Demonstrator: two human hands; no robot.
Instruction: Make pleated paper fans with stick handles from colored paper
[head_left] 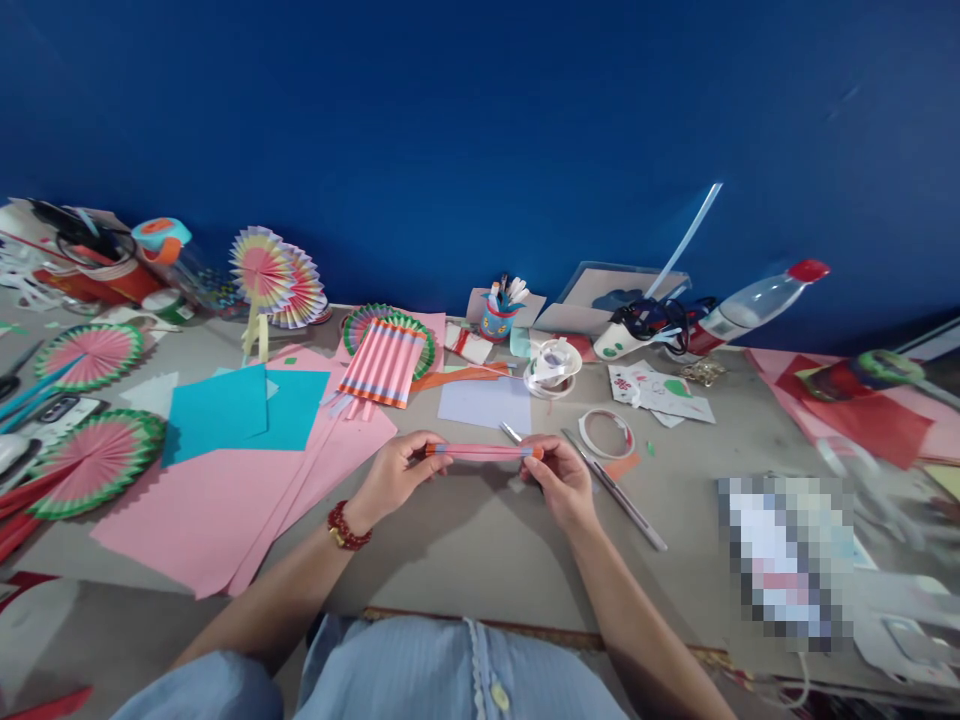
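Observation:
A narrow folded pink paper strip (484, 453) with orange and bluish ends is held level above the table, stretched between my hands. My left hand (401, 470) pinches its left end, thumb towards me. At the other end, my right hand (561, 478) grips the strip between thumb and fingers. Just behind my right hand lie a pen (511, 432) and a roll of tape (606, 434). A slim silver-grey tool (622, 500) slants away on the table to the right of that hand. A pleated pink paper piece (382, 362) with orange and purple edges rests beyond my left hand.
Pink sheets (217, 520) and teal sheets (247, 410) cover the table on the left, beside round paper fans (97, 465). Towards the blue wall stand a pen cup (498, 320), white ribbon rolls (553, 368) and a tilted bottle (757, 305). A pixelated patch (784, 560) sits at right.

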